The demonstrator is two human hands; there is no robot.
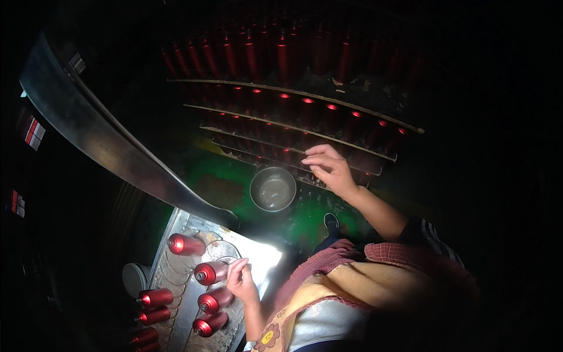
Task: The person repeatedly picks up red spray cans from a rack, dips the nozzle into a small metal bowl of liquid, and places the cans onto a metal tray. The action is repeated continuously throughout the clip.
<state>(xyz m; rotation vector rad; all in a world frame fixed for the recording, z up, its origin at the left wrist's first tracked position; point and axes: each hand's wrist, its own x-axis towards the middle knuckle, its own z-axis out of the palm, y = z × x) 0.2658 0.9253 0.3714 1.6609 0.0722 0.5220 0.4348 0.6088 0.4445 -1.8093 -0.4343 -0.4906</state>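
The wearer's checked cloth-trimmed apron (346, 280), tan with a flower patch, filled the near foreground. The left hand (242, 284) was over a metal table (258, 249), its fingers drawn together, the fingertips right beside a shiny red bottle (211, 273) near the middle of the table; glare and overlap made it hard to tell whether they touched it. Two more red bottles (215, 300) followed in a row toward the near edge, three others (155, 297) ran along the left edge, and one (186, 244) was by the far left corner. Strong light whitened the far right corner. A pale bucket (135, 278) was just outside the left edge.

The right hand (329, 169) was raised in the air, holding nothing, its fingers loosely bent and slightly spread, the thumb apart. Below, beyond a dark shoe (331, 220), a round metal bowl (273, 189) was on the green floor (226, 170). A long curved metal panel (111, 138) swept along the left. Farthest off, in shadow, a rack (305, 94) held rows of red bottles on its shelves.
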